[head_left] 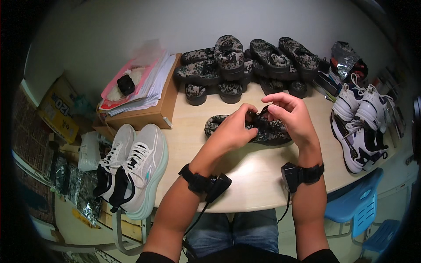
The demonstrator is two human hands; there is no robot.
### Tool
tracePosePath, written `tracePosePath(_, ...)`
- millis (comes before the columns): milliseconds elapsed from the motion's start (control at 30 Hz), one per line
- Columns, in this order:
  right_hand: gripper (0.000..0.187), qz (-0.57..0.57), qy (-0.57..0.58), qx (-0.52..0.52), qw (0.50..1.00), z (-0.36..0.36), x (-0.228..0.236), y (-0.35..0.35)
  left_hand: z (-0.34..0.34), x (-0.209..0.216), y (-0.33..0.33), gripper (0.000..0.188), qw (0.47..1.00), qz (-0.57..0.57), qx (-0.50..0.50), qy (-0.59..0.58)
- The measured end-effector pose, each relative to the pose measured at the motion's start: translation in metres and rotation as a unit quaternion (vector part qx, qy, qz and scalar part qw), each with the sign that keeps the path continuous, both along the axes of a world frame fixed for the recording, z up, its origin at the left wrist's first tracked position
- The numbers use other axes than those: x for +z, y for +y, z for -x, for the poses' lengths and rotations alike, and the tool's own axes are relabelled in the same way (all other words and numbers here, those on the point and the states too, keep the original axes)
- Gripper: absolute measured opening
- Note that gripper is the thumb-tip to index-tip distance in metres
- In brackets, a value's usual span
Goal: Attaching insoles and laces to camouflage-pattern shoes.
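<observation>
A camouflage shoe [275,136] with a dark sole lies sideways on the table in front of me, its toe and heel partly behind my hands. Over its opening, my left hand [234,128] curls its fingers around black shoelaces [261,116]. From the other side, my right hand [293,117] pinches the laces between thumb and fingers, with one finger stretched out above. The laces' ends and any knot are too dark and covered to make out. Both hands are close together, just above the shoe. Black devices are strapped to both wrists.
Several camouflage shoes [197,71] are piled along the wall. Grey-white sneakers [141,166] stand at the left edge, beside a cardboard box [164,109] under papers [144,94]. White-and-black sneakers [357,142] are stacked at the right. A blue chair [353,206] stands beyond the table's right edge.
</observation>
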State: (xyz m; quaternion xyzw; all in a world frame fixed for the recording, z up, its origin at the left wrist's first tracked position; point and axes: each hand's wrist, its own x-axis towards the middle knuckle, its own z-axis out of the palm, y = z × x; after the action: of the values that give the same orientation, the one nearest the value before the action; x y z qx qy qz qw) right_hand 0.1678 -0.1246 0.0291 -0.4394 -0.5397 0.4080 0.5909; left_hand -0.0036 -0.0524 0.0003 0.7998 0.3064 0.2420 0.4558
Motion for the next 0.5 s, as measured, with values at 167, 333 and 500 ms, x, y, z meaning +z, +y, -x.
tracePosePath(167,0.020,-0.009,-0.003,0.076,0.997,0.014,0.003,-0.003,-0.003,-0.014,0.007,0.032,0.999,-0.049,-0.010,-0.022)
tracePosePath(333,0.030,-0.044,0.127,0.118,0.984,0.007,0.001,-0.005,-0.002,0.001,0.003,0.018,0.990,-0.052,0.132,0.007)
tracePosePath(500,0.043,-0.082,0.234,0.133,0.960,0.001,0.004,-0.004,0.001,0.001,0.017,0.018,0.948,0.091,0.180,-0.245)
